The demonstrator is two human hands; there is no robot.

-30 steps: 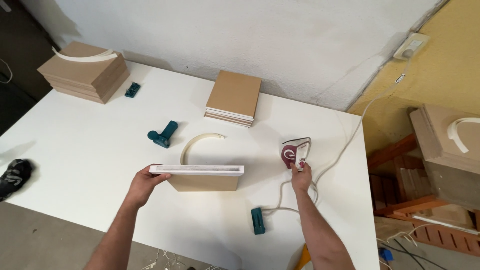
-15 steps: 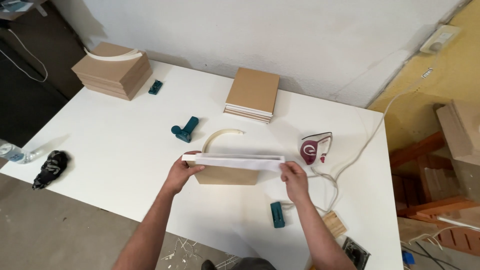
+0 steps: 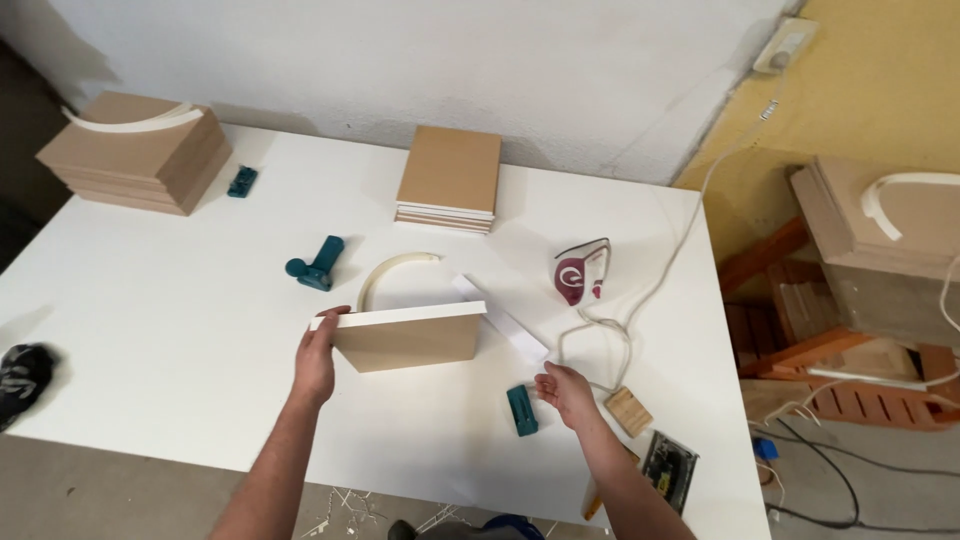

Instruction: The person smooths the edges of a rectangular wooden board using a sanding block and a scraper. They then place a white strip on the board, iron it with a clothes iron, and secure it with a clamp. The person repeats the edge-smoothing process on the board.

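Note:
My left hand [image 3: 316, 358] grips the left end of a brown board [image 3: 410, 338] with a white top edge, held upright on the white table [image 3: 150, 300]. A loose white edge strip [image 3: 502, 318] hangs off the board's right end and runs down to the right. My right hand [image 3: 565, 393] is near that strip's lower end, fingers apart, holding nothing. A small teal tool [image 3: 521, 410] lies just left of my right hand.
A maroon iron [image 3: 579, 273] stands at the right with its cord. A curved white strip [image 3: 392, 276], a teal clamp-like tool [image 3: 317, 265], a stack of boards [image 3: 449, 177], a larger stack [image 3: 135, 150], a wooden block [image 3: 628, 410] and a black cloth [image 3: 22, 372] are around.
My right hand let go of the board's right end and dropped toward the table's front. The white strip came loose from the board's top and now trails to the right.

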